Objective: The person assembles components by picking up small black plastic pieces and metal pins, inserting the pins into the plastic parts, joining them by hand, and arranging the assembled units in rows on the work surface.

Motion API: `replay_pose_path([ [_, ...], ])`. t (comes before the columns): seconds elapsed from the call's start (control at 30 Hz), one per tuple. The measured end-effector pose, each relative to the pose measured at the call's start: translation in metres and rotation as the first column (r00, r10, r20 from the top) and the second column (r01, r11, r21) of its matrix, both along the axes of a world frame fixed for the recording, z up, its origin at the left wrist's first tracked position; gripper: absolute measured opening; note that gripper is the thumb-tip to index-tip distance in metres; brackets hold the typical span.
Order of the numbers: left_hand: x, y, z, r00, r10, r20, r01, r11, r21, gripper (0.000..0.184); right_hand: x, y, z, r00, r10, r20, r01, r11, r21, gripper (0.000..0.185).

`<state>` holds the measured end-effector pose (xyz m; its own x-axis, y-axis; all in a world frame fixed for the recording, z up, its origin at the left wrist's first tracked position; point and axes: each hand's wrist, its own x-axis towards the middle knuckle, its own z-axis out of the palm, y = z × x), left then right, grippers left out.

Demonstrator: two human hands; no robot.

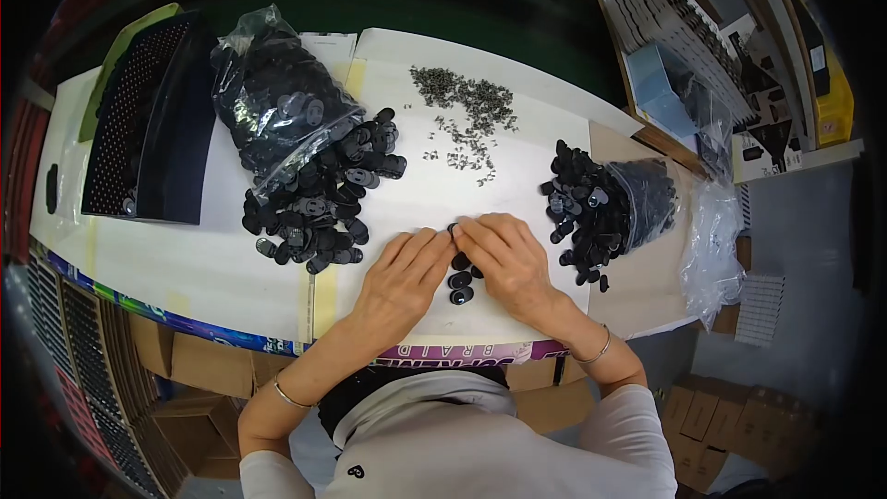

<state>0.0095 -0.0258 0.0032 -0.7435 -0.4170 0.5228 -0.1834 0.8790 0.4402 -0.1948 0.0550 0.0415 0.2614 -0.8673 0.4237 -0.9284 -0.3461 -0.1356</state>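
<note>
My left hand [399,285] and my right hand [510,263] meet over the white table, fingers bent and tips close together. Pinched between their fingertips is a small black oval plastic piece [453,229], mostly covered by the fingers. Just below, several loose black oval pieces [460,280] lie between the hands, some partly under my right hand. Beyond my left hand spreads a heap of black oval parts [319,212], coming out of a clear plastic bag [277,97]. Past my right hand sits another pile of black parts [587,208].
Small metal pieces [471,102] are scattered at the table's far side. A dark perforated bin [148,120] stands at left. A second clear bag [651,199] lies at right, near crumpled plastic [713,249]. Boxes [711,425] and a blue container [661,88] stand beyond the right edge.
</note>
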Motion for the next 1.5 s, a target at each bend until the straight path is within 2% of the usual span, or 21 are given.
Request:
replay_pose_path([
  [0.17,0.001,-0.005,0.006,0.997,0.072,0.002,-0.072,0.997,0.001,0.041,0.007,0.006,-0.003,1.0,-0.012,-0.024,0.012,1.0,-0.006,0.047],
  [0.3,-0.009,-0.036,0.008,0.96,0.271,-0.073,-0.28,0.948,-0.153,0.04,0.01,0.01,-0.004,1.0,-0.013,0.005,0.013,1.0,-0.005,0.049],
  [0.4,-0.014,-0.062,0.012,0.929,0.36,0.089,-0.33,0.911,-0.247,0.04,0.014,0.022,-0.002,0.998,0.013,0.06,-0.016,0.998,0.061,0.049],
  [0.43,-0.016,-0.068,0.008,0.934,0.353,0.052,-0.328,0.906,-0.267,0.037,0.015,0.023,0.0,0.994,0.014,0.104,-0.021,0.998,0.059,0.044],
  [0.53,-0.012,-0.068,0.006,0.955,0.292,0.046,-0.279,0.942,-0.188,0.036,0.0,0.025,0.0,0.924,0.045,0.381,-0.099,0.987,0.123,0.04],
  [0.67,-0.005,-0.043,0.0,0.966,0.257,-0.015,-0.255,0.946,-0.2,0.033,-0.025,0.014,0.0,0.862,-0.176,0.475,0.128,0.983,0.131,0.036],
  [0.7,-0.003,-0.037,0.0,0.969,0.243,-0.048,-0.248,0.95,-0.189,0.035,-0.032,0.007,-0.001,0.87,-0.195,0.453,0.173,0.981,0.089,0.029],
  [0.8,0.0,-0.019,0.0,0.975,0.217,-0.047,-0.222,0.965,-0.14,0.039,-0.035,-0.013,0.0,0.817,-0.318,0.481,0.27,0.948,0.168,0.024],
  [0.93,-0.002,-0.004,0.002,0.977,0.215,-0.014,-0.215,0.972,-0.094,0.04,-0.033,-0.037,-0.006,0.844,-0.305,0.442,0.276,0.952,0.13,0.012],
  [1.03,-0.006,-0.003,-0.003,0.973,0.227,-0.041,-0.23,0.97,-0.078,0.041,-0.033,-0.043,-0.01,0.926,-0.214,0.311,0.216,0.976,0.027,0.01],
  [1.13,-0.005,-0.003,-0.002,0.975,0.221,-0.037,-0.223,0.973,-0.064,0.041,-0.027,-0.035,-0.003,0.889,-0.257,0.378,0.223,0.966,0.132,0.01],
  [1.23,-0.006,-0.003,-0.001,0.978,0.204,-0.039,-0.206,0.977,-0.055,0.042,-0.023,-0.028,0.003,0.866,-0.293,0.406,0.255,0.956,0.146,0.011],
  [1.33,-0.003,-0.002,0.002,0.986,0.163,-0.011,-0.164,0.986,-0.033,0.043,-0.019,-0.027,0.007,0.871,-0.294,0.393,0.258,0.955,0.143,0.012],
  [1.43,-0.002,0.0,0.0,0.993,0.119,-0.015,-0.119,0.993,-0.019,0.043,-0.024,-0.034,-0.005,0.919,-0.217,0.328,0.209,0.976,0.058,0.014],
  [1.5,-0.002,0.0,0.0,0.993,0.116,-0.021,-0.116,0.993,-0.011,0.042,-0.025,-0.038,-0.007,0.93,-0.229,0.289,0.215,0.973,0.081,0.015],
])
